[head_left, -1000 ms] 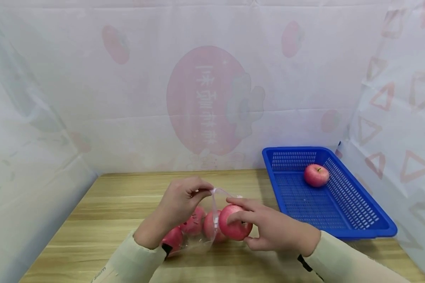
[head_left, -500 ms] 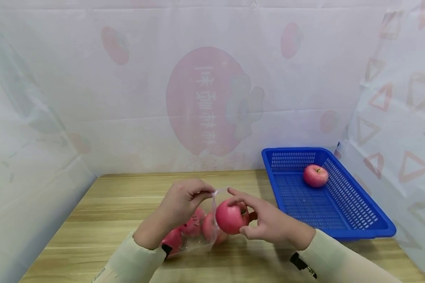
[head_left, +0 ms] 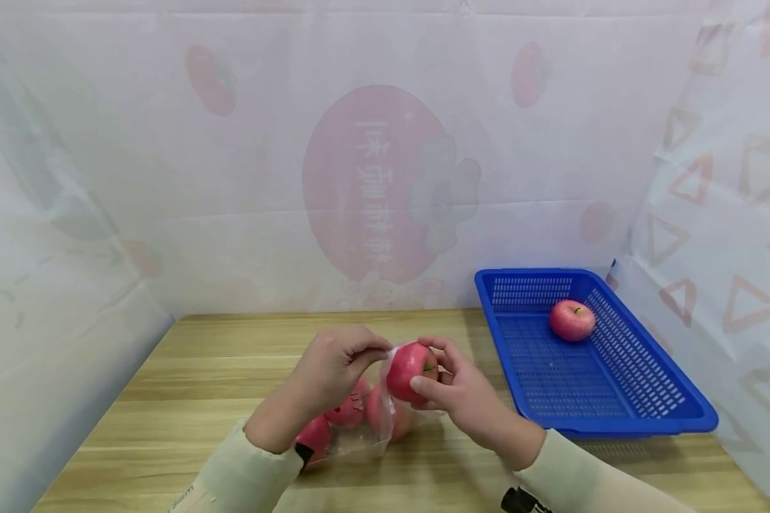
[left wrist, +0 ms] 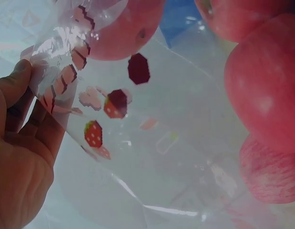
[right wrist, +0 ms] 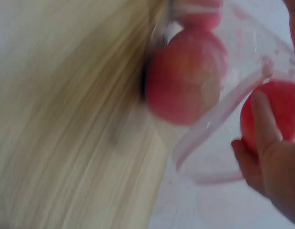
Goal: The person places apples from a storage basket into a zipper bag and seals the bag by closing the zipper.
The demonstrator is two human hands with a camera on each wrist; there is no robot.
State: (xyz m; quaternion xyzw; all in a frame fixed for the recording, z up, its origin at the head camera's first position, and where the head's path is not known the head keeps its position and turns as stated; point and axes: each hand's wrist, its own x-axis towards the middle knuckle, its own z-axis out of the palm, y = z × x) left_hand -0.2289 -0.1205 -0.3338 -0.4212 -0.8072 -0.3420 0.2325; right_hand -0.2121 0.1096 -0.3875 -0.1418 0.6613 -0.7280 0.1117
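On the wooden table [head_left: 199, 385] lies a clear plastic bag [head_left: 366, 427] printed with small strawberries [left wrist: 93, 134], with several red apples [head_left: 346, 412] inside. My left hand [head_left: 336, 363] pinches the bag's upper rim [left wrist: 47, 71] and holds it up. My right hand [head_left: 452, 385] grips another red apple [head_left: 409, 369] just above the table at the bag's mouth. The right wrist view, blurred, shows that apple [right wrist: 276, 112] behind my fingers [right wrist: 262, 119] and a bagged apple [right wrist: 185, 76] beside it.
A blue perforated plastic basket [head_left: 642, 399] stands on the right of the table with one red apple [head_left: 572, 320] in it. A translucent printed sheet [head_left: 372, 178] hangs behind the table and along both sides.
My right hand has lifted its apple off the table and carried it up and left to the bag's mouth. The left hand kept holding the rim in place.
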